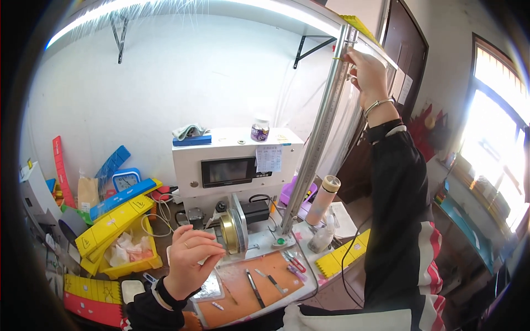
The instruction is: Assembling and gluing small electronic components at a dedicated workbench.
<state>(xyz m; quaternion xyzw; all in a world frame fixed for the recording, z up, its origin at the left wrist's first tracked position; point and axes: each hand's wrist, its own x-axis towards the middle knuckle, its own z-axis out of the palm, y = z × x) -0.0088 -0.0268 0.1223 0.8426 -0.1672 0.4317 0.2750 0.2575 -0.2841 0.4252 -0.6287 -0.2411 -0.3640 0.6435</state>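
My right hand (369, 74) is raised to the top of a tall, slanted metal rail (320, 129) marked like a ruler. Its fingers are pinched at the rail, beside a small yellow piece (338, 58); what they grip is too small to make out. Lower down, my left hand (192, 256) hovers just left of a brass-coloured wheel (228, 234) on a white machine (232, 190). Thumb and fingertips are brought together there, and anything between them cannot be made out. A dark screen (226, 172) is set into the machine's front.
On the orange mat (237, 298) lie a black pen-like tool (255, 288) and scissors (295, 261). A pink bottle (323, 200) stands right of the rail. At left, a yellow basket (135, 267) sits among yellow and blue strips. A jar (260, 130) tops the machine.
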